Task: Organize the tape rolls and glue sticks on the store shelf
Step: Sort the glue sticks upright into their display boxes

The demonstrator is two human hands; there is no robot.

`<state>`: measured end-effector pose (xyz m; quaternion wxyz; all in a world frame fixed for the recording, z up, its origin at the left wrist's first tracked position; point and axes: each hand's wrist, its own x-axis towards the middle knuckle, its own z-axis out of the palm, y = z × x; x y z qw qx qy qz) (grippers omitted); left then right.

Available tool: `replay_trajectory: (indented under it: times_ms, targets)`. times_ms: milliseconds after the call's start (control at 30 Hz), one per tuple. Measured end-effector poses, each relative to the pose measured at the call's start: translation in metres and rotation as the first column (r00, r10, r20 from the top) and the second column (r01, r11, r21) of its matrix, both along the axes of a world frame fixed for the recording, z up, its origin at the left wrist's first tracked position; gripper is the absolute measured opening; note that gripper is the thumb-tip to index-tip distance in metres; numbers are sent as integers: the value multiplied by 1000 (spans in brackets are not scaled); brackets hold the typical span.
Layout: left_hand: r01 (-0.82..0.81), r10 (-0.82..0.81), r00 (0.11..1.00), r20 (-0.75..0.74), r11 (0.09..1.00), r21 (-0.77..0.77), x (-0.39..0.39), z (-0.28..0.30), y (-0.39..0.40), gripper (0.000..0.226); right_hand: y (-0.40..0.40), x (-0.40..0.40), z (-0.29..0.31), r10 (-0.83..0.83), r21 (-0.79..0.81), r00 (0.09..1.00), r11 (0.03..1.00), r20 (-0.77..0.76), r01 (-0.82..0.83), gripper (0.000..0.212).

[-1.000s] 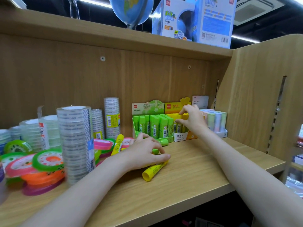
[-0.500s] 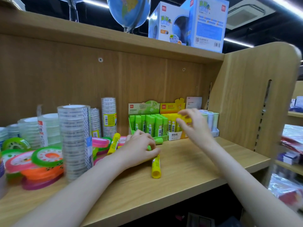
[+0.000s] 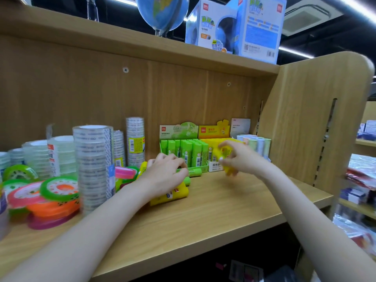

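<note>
On the wood-grain shelf (image 3: 213,216): left hand (image 3: 162,176) curled over a cylindrical yellow glue stick (image 3: 171,194), now lying crosswise. Right hand (image 3: 242,159) pinches a blurred yellow glue stick (image 3: 228,167), drawn back from its box. Clear tape rolls (image 3: 93,159) stacked left.

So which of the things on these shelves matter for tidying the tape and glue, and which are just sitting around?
Part of the job:
clear tape stacks
coloured tape rolls
loose yellow glue stick
green glue stick box
yellow glue stick box

Just there:
globe
globe boxes
pastel tubes
</note>
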<state>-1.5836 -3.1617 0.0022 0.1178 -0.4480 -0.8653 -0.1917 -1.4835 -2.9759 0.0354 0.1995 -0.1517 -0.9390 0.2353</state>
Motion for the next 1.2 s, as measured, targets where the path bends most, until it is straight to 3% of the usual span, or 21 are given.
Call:
replay_trajectory:
  times_ms: [67, 133, 233, 400, 633, 700, 767, 800, 867, 933, 1033, 1200]
  targets:
    - [12, -11, 1000, 12, 999, -49, -1, 1, -2, 31, 13, -13, 5, -48, -95, 963, 995, -265, 24, 43]
    - [24, -24, 1000, 8, 996, -87, -2, 1, -4, 33, 23, -26, 5, -60, 5, 914, 998, -401, 68, 44]
    - [33, -32, 999, 10, 996, -84, -4, -1, -4, 32, 39, -45, -5, -76, 216, 930, 963, -361, 163, 43]
    - [31, -30, 999, 11, 996, -89, -7, -3, -2, 35, 54, -55, -19, -164, 406, 935, 867, -315, 288, 29]
    - [1, 0, 1000, 6, 994, -112, -2, -5, -1, 40, 50, -50, -22, -245, 399, 908, 837, -340, 375, 25]
    - [-4, 2, 1000, -13, 993, -118, -2, -7, 0, 40, 43, -41, -25, -177, 286, 872, 899, -457, 333, 25]
    - [-3, 0, 1000, -25, 995, -102, -3, -8, 1, 35, 26, -26, -25, 13, 156, 768, 981, -640, 113, 19]
    - [-1, -2, 1000, -27, 996, -85, -4, -8, 1, 32, 13, -16, -25, 119, 145, 745, 989, -656, -30, 14]
    - [5, -6, 1000, -30, 999, -51, -6, -7, 0, 27, -15, 3, -27, 308, 116, 802, 950, -512, -291, 6]
    - [11, -12, 1000, -24, 1000, -24, -8, -6, -1, 26, -38, 11, -29, 435, -29, 857, 887, -277, -460, 5]
    - [-22, 22, 1000, -20, 999, -29, -11, -3, -4, 26, -54, 4, -33, 503, -62, 860, 859, -81, -508, 15]
    - [-19, 18, 999, -34, 999, -43, -12, -5, -5, 22, -42, -3, -33, 490, -3, 871, 871, 26, -490, 16]
